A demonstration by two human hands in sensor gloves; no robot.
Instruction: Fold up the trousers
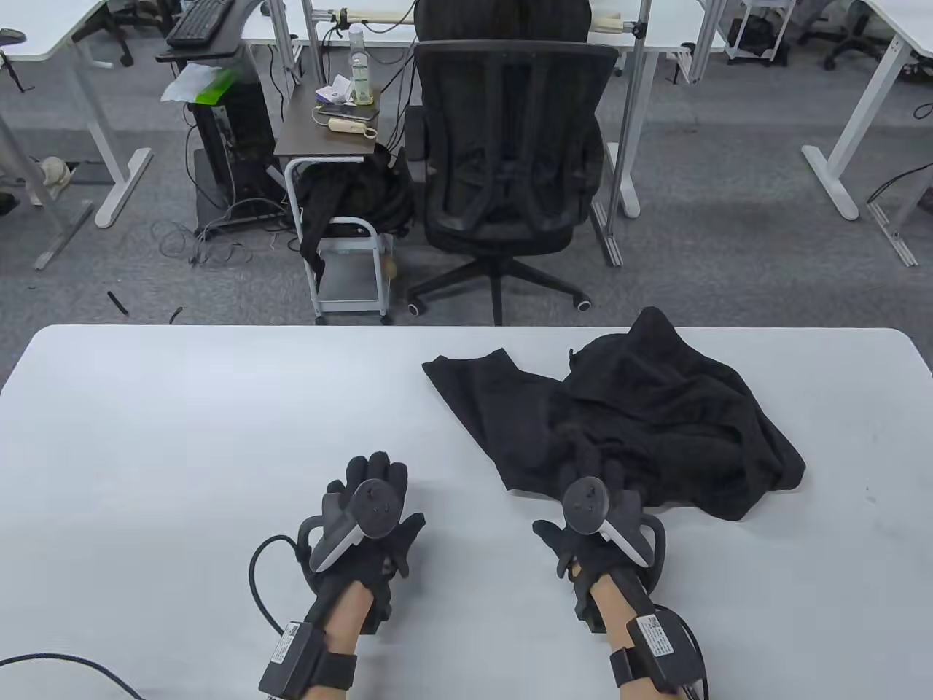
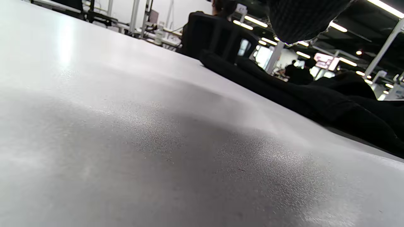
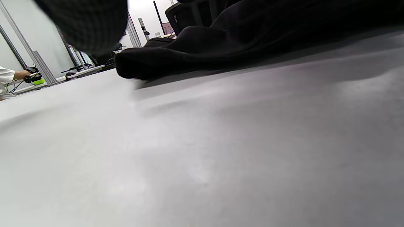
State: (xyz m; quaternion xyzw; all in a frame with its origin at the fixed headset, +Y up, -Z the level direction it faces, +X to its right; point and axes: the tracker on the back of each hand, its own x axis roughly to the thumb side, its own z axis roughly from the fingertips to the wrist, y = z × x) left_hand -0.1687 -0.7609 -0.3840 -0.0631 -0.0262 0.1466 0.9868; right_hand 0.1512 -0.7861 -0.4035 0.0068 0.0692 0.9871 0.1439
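The left hand [image 1: 368, 510] lay low over the bare white desk [image 1: 182, 437], near its near edge and left of centre, palm down with the fingers stretched forward and apart. Its grip was spread wide and had hold of nothing; the trousers were well apart from it to the right.

The right hand [image 1: 594, 514] was further right, its fingertips at the near edge of the black trousers [image 1: 641, 415]. Whether its grip had closed on the cloth could not be told, since the tracker and the dark fabric hid the fingers.

The trousers lay crumpled on the right half of the desk. One leg ran out flat toward the far left, while the rest was heaped in loose folds toward the far right, with a peak of cloth at the far edge. In the right wrist view a rounded fold of the trousers [image 3: 176, 56] rested on the desk surface.

Beyond the desk stood a black office chair [image 1: 506, 168].
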